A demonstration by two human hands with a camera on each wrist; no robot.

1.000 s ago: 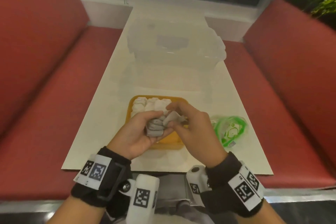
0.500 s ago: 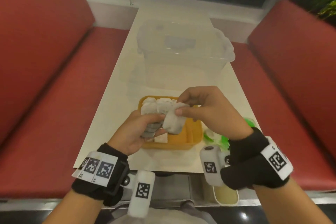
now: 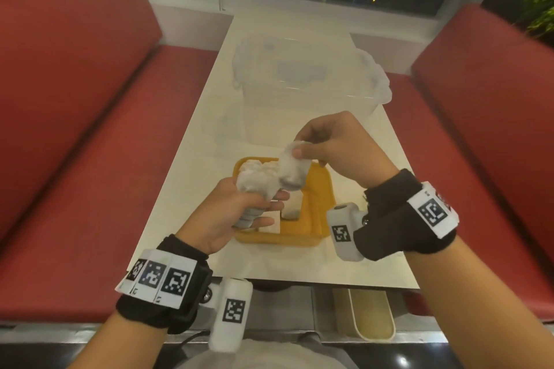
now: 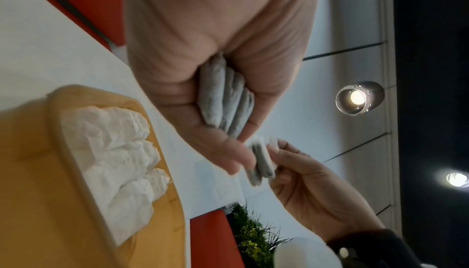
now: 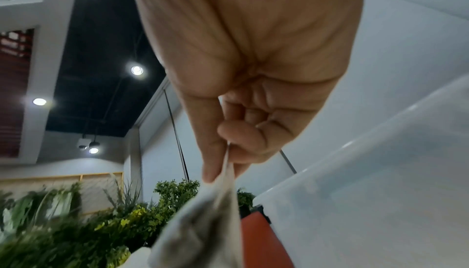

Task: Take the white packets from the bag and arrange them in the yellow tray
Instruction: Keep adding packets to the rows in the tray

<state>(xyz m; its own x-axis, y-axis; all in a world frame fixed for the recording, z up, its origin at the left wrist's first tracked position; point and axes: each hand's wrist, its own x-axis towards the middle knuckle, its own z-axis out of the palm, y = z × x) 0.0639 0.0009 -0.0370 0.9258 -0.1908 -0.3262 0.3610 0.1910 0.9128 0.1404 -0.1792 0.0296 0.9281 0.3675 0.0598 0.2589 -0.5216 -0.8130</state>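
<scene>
The white packet [image 3: 292, 169] is hanging from the right hand [image 3: 335, 145], pinched by its top seam between thumb and forefinger, just above the far half of the yellow tray [image 3: 319, 198]. It looks light and soft, a crinkly paper pouch with dark filling sagging to the bottom, so I judge the flat sealed edge is the safest place to hold it; squeezing the belly could crush or tear it. The left hand [image 3: 230, 213] is curling around a bunch of packets [image 3: 254, 189], gripping them low so their tops fan out at about eleven o'clock from the fist.

Inside the tray, a row of packets [image 4: 114, 152] is already lining the side toward nine o'clock, with one more packet [image 3: 292, 204] standing near the middle. The strip toward three o'clock is lying bare, and that seems the open room for setting the next one down. The tray's raised rim looks shallow, so a packet should clear it easily.

At twelve o'clock beyond the tray, a clear plastic tub [image 3: 305, 90] is sitting on the white table [image 3: 192, 183], near enough that the right hand's knuckles could brush it. Red benches [image 3: 75, 99] are flanking both sides.
</scene>
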